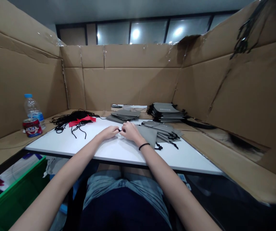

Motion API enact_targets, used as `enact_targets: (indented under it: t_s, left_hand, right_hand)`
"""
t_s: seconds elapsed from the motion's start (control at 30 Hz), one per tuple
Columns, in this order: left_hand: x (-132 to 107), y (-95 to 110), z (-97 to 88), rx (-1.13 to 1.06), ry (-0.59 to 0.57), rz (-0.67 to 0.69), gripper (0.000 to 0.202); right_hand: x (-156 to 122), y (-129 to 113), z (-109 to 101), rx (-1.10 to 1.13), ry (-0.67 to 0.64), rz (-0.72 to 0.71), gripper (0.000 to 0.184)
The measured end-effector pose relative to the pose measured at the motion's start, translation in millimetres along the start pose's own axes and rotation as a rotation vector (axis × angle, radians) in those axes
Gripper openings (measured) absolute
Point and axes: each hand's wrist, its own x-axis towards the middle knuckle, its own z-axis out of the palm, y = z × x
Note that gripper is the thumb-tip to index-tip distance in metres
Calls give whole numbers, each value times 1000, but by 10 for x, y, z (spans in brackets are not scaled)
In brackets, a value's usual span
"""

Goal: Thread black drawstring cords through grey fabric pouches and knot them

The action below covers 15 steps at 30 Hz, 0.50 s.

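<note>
My left hand and my right hand meet over the white table, fingers pinched together on a thin black cord between them. Under my right hand lies a flat grey pouch, which the cord seems to belong to. A black band circles my right wrist. Just right of that pouch lies a loose pile of grey pouches with black cords.
A heap of black cords with a red band lies at the left. A water bottle and a small can stand far left. Stacks of grey pouches sit at the back. Cardboard walls surround the table; a green bin is below left.
</note>
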Motion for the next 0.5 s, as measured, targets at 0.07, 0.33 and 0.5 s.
enact_targets:
  t_s: [0.07, 0.33, 0.5]
  left_hand:
    - [11, -12, 22, 80, -12, 4, 26]
    - [20, 5, 52, 247, 16, -126, 27]
    - [32, -36, 59, 204, 13, -159, 26]
  right_hand:
    - [-2, -8, 18, -49, -21, 22, 22]
    - [0, -65, 125, -146, -134, 2, 37]
    - [14, -64, 172, -170, -147, -4, 37]
